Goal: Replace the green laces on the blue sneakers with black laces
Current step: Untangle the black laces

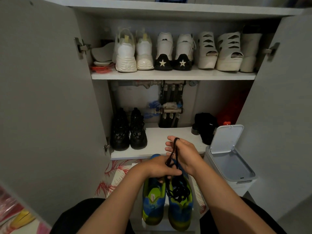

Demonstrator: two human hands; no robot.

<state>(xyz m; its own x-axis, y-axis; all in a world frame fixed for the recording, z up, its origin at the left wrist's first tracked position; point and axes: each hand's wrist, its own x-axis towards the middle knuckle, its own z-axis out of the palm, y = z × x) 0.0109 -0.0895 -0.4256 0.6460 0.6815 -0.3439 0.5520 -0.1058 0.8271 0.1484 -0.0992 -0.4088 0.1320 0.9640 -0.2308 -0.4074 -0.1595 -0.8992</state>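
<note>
Two blue sneakers with lime-green trim stand side by side on the floor between my knees, the left one [153, 198] and the right one [180, 206]. A black lace [173, 150] loops over the fingers of my right hand [183, 153], which is raised above the shoes' toes. The lace runs down into my left hand [160, 167], which grips it just below. More black lace [179, 191] lies bunched in the right sneaker's opening. No green lace can be made out.
An open shoe cabinet stands in front, its bottom shelf [157, 141] holding black boots [128, 130] on the left and a black shoe [205, 127] on the right. White shoes [168, 51] fill the upper shelf. A white lidded bin [229, 159], lid up, sits at right. A patterned mat [116, 176] lies underneath.
</note>
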